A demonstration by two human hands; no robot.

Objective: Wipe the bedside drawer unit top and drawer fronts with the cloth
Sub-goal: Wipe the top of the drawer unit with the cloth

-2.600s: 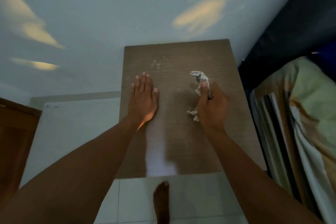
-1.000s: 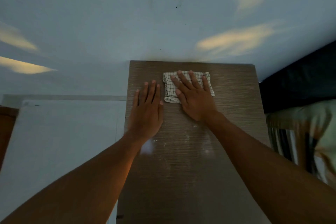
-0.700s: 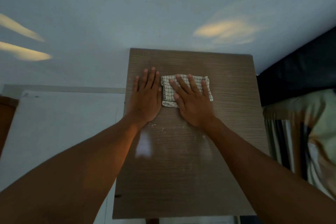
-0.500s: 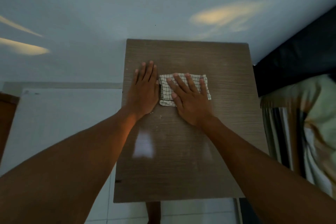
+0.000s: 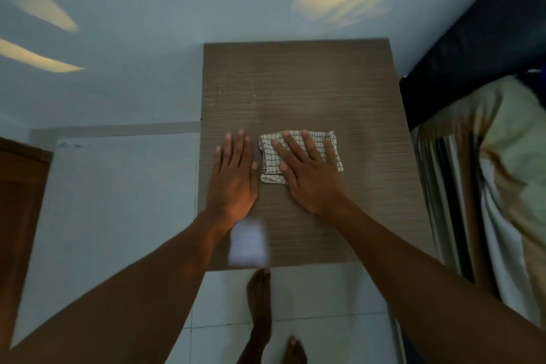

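The brown wood-grain top of the bedside drawer unit fills the middle of the head view; its drawer fronts are hidden below the near edge. A folded white cloth with a dark check lies flat on the middle of the top. My right hand presses down on it with fingers spread, covering most of it. Just left of the cloth, my left hand rests flat on the bare wood, holding nothing. A pale reflection sits on the top near its front edge.
A bed with striped and pale green bedding stands close on the right, with a dark headboard behind it. A pale blue wall runs behind the unit. A brown wooden door is at far left. My bare feet stand on white tiles.
The cloth, first bunched in my right hand, was laid flat near the far edge. Since then my right hand has drawn it back toward the middle, and my left hand slid back alongside.
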